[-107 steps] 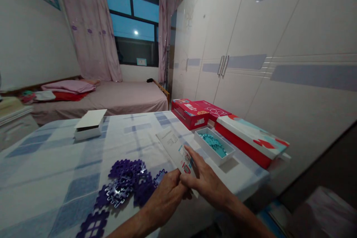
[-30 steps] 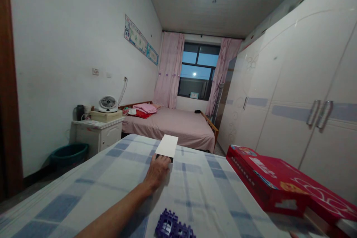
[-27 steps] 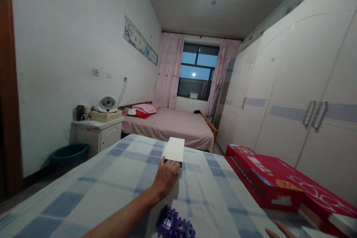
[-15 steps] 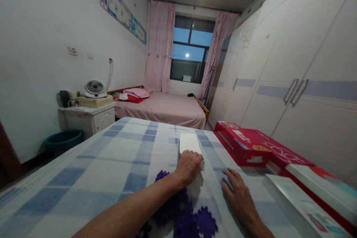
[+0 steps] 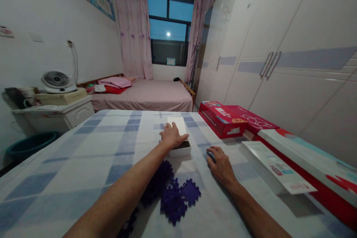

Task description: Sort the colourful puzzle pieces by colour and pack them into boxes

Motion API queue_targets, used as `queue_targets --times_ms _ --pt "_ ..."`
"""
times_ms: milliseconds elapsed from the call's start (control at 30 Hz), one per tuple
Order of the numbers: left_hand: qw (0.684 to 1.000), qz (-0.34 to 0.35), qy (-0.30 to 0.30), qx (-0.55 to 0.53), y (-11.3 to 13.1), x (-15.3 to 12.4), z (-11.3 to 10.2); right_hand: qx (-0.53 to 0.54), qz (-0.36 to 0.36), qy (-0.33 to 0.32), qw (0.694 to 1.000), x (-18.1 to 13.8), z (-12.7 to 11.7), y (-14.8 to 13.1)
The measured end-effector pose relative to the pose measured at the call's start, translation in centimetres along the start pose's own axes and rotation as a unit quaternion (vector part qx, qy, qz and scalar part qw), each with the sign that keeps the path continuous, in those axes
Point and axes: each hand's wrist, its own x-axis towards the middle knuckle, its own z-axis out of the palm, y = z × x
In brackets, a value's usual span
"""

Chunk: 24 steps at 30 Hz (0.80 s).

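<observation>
A white box (image 5: 181,151) stands on the checked cloth ahead of me, its near end uncovered and dark inside. My left hand (image 5: 171,135) grips the white lid (image 5: 180,123) across its width, thumb at the right edge and fingers spread over the top and left side. My right hand (image 5: 220,163) rests on the cloth to the right of the box, fingers slightly bent and holding nothing. Purple toothed plastic pieces (image 5: 174,202) lie in front of the box, partly hidden by my left forearm.
Red boxes (image 5: 223,117) lie at the right, beside a long white and red box (image 5: 306,152). A folded white card (image 5: 279,167) stands nearer my right arm. Beyond the checked cloth (image 5: 92,148) is a pink bed (image 5: 156,95); a fan (image 5: 57,80) sits at left.
My left hand has shifted from the box's near end onto the lid, and the near end now shows a dark opening. The view has tilted down and turned right.
</observation>
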Motion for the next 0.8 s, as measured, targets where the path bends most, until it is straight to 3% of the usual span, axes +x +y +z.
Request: queue_targets --times_ms 167,333,467,633,733,800 --pt "0.998 -0.054 -0.029 0.008 1.8 0.8 0.8 -0.014 0.006 -0.007 1.000 -0.2 -0.3 -0.3" --pt "0.997 -0.064 -0.019 0.033 2.7 1.1 0.9 -0.010 0.006 -0.010 1.000 -0.3 -0.5 -0.5" --pt "0.999 -0.009 0.030 0.026 3.0 1.0 1.1 -0.007 0.007 -0.007 1.000 -0.3 -0.6 -0.4" --pt "0.988 0.029 0.126 -0.088 2.9 1.9 1.5 -0.005 0.003 -0.001 1.000 -0.3 -0.1 -0.4" --pt "0.980 0.042 0.154 -0.122 1.9 2.9 0.4 0.005 0.004 -0.001 1.000 -0.2 -0.5 -0.7" --pt "0.971 0.069 0.182 -0.138 -0.1 3.4 -1.0 0.013 -0.001 0.020 1.000 -0.3 -1.9 -0.6"
